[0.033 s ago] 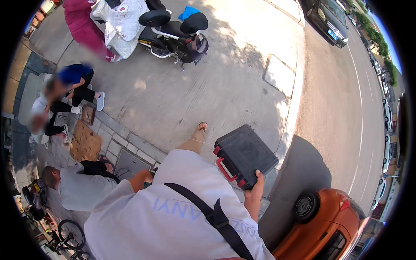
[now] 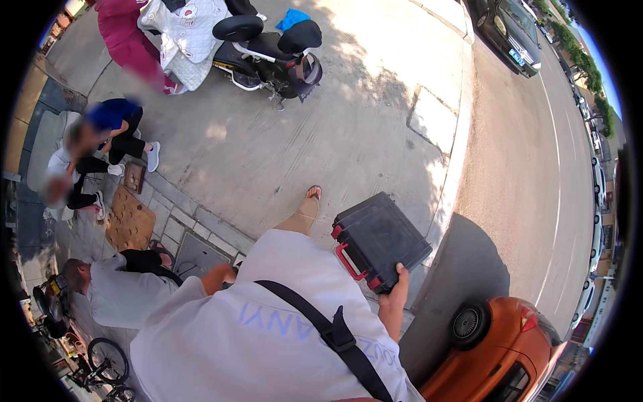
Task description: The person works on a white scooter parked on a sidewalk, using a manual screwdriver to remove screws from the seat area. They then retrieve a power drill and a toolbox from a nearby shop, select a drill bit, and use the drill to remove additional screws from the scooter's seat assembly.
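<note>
My right hand (image 2: 395, 295) grips the near corner of a black hard case (image 2: 383, 238) with red latches and a red handle, carried flat at my right side above the pavement. Of my left arm only the forearm shows; my left hand (image 2: 221, 276) is half hidden behind my white shirt, close to a crouching person in a grey shirt (image 2: 114, 295), and I cannot make out its fingers. A black strap crosses my chest. My sandalled foot (image 2: 313, 195) steps forward on the concrete.
Two people sit at the left by a brown mat (image 2: 128, 221). A black scooter (image 2: 268, 47) stands ahead beside a person in magenta. An orange car (image 2: 509, 348) is parked at the lower right by the curb (image 2: 455, 167). A bicycle (image 2: 107, 362) stands at the lower left.
</note>
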A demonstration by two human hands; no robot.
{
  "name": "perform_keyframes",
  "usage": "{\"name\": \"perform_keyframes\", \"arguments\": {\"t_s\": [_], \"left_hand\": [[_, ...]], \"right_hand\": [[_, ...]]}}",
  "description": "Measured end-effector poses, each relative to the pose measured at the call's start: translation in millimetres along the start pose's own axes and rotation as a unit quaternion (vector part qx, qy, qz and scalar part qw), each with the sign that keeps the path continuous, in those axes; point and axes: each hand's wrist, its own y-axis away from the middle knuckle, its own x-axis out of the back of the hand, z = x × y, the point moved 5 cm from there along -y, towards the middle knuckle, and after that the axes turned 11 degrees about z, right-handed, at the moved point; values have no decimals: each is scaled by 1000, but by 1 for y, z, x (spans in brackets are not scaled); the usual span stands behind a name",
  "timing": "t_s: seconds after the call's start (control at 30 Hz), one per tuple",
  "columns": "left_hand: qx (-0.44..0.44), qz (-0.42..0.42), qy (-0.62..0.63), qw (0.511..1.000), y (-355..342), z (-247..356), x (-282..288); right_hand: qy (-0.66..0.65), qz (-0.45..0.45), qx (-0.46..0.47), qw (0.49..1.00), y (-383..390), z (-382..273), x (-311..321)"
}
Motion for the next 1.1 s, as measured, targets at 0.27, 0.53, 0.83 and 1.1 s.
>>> {"name": "perform_keyframes", "arguments": {"t_s": [0.27, 0.53, 0.83, 1.1], "left_hand": [[122, 20, 116, 985, -114, 165, 264], [197, 125, 249, 940, -176, 254, 560], [308, -16, 351, 884, -250, 388, 617], [342, -83, 506, 788, -342, 527, 694]], "right_hand": [[50, -20, 63, 997, -179, -113, -204], [108, -86, 3, 990, -353, -213, -442], [291, -198, 62, 934, -496, -278, -823], [429, -294, 68, 851, -589, -258, -1141]]}}
